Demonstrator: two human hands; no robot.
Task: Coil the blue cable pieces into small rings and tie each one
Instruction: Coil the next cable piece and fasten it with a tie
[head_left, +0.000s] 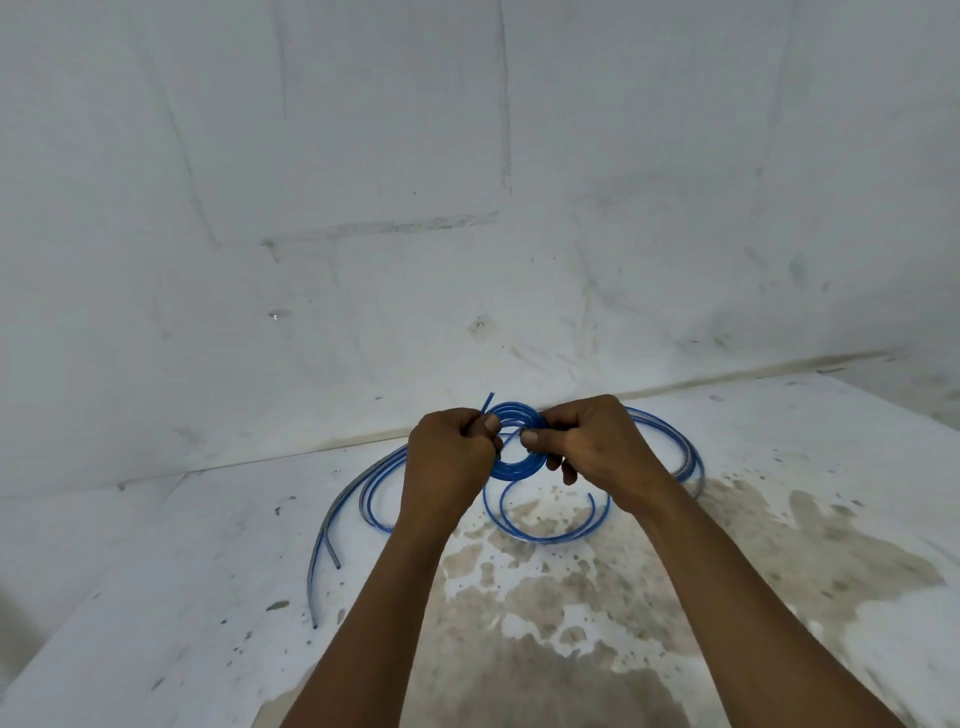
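A pale grey-white wall (467, 156) is seen across the upper half, marked by faint straight seams, scuffs and small dark smudges. Below it, a white floor (182, 597) is met along a grimy joint line. The floor is speckled with dark spots, and a large brownish stain (597, 597) is spread over its lower right part. Soft, even light is cast throughout.

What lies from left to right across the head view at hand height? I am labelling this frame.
Loose cable pieces on the left → left hand → coiled blue ring held between both hands → right hand → loose cable loops on the right.
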